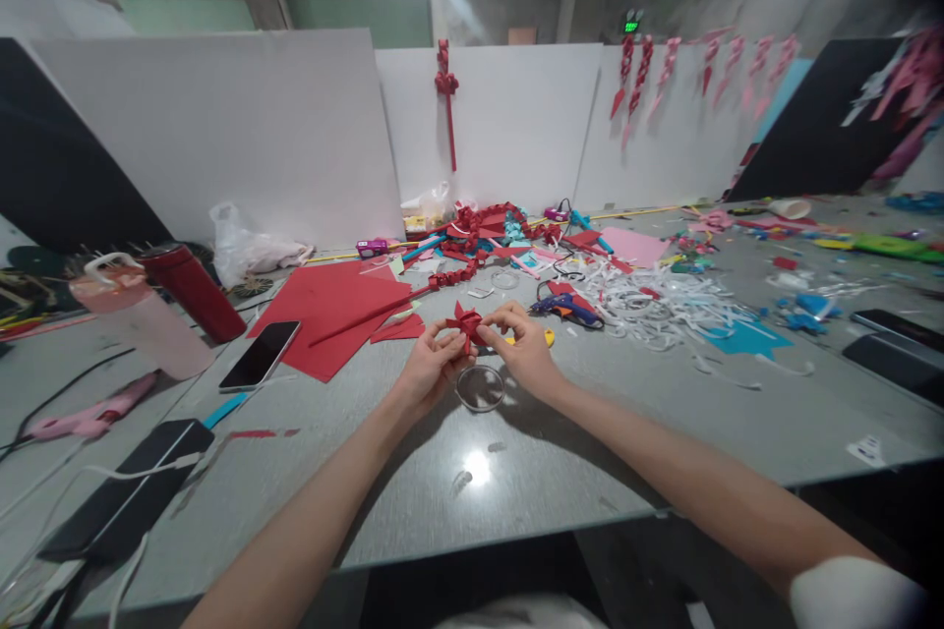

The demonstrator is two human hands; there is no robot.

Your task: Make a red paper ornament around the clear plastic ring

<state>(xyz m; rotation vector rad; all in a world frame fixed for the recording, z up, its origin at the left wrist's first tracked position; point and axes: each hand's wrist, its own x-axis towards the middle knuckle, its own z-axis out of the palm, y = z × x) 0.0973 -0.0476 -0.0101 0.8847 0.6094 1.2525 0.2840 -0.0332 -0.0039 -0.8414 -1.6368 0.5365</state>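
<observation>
Between my two hands, above the grey table (413,501), is a small folded red piece (467,322) with pointed tips sticking out. My left hand (434,364) grips its left and lower side, fingers closed. From the right, my right hand (522,344) pinches its edge between thumb and fingers. A clear ring (480,388) lies on the table just below my hands. Partly hidden behind my right hand is a yellow tool (549,338). Red sheets (331,305) lie to the left, and a twisted red strip (453,276) lies just beyond my hands.
A blue glue gun (567,307) and a heap of white strips (656,300) lie to the right. On the left are a phone (261,356), a red bottle (196,293), a pink bottle (144,314) and a black power strip (129,486). White panels (494,133) stand behind.
</observation>
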